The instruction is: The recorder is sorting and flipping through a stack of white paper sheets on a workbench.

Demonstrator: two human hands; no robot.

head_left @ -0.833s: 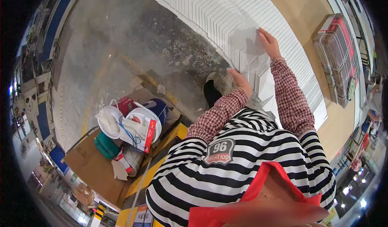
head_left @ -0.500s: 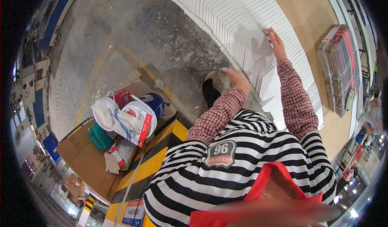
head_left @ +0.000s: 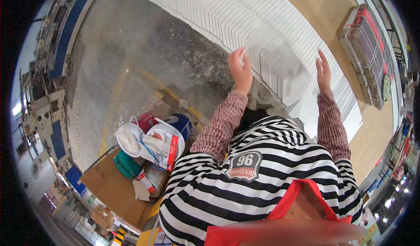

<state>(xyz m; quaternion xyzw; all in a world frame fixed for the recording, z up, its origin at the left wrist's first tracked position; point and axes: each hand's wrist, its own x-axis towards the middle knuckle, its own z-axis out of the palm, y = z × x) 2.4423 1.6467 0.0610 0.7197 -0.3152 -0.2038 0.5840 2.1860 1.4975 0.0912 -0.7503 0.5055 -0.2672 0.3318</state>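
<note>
— Looking down from head height at two raised hands over a long fanned row of white sheets (head_left: 245, 22), laid overlapping along a brown tabletop (head_left: 372, 132). Left hand (head_left: 239, 68) lifted at the near edge of the row, palm turned inward. Right hand (head_left: 323, 69) lifted over the nearer sheets, well apart from the left.

— Holding anything?

— Nothing seen in either. Left fingers (head_left: 241, 55) straight and close together, hand open, a little blurred, so contact with the sheet edges behind cannot be told. Right fingers (head_left: 321, 58) stretched upward and slightly spread, open, hovering above a loose white sheet (head_left: 302, 88) lying flat at the near end of the row.

— Sleeves, clothing?

— Red-and-white checked sleeves (head_left: 221, 128) on both forearms, coming out from a black-and-white striped top (head_left: 262, 189) with a dark patch on the chest and a red collar edge at the bottom.

— Around the sheets?

— Stack of dark printed flat packs (head_left: 369, 49) with red stripes on the tabletop to the far right, apart from the white row. Grey stained concrete floor (head_left: 131, 62) to the left of the tabletop, with a faded yellow line across it.

— On the floor?

— Cluster of white plastic bags (head_left: 151, 143) with red and blue print, beside a green bundle (head_left: 124, 165), resting on flattened brown cardboard (head_left: 113, 193), down to the lower left, well apart from both hands.
</note>
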